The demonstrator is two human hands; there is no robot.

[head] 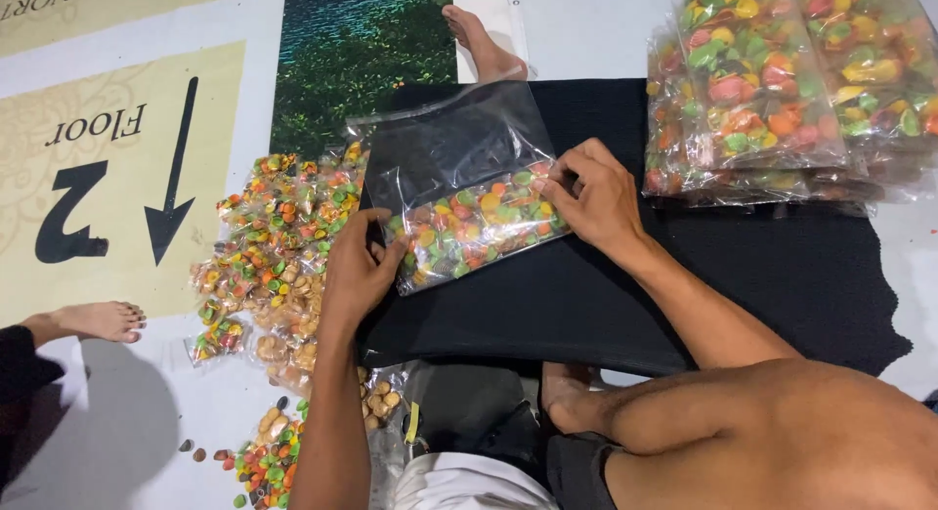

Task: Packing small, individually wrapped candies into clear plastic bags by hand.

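A large clear plastic bag (459, 183) lies on a black mat (762, 276), its lower half holding small packets of multicoloured snacks. My left hand (357, 271) grips the bag's lower left corner. My right hand (591, 197) pinches its right edge. The bag's upper half is empty and see-through.
A heap of small snack packets (274, 246) lies to the left on a printed banner (117, 178). Filled bags (782, 90) are stacked at top right. Another person's foot (93, 321) is at the left, a second foot (479, 41) at the top. Loose snacks (259, 461) lie near my knee.
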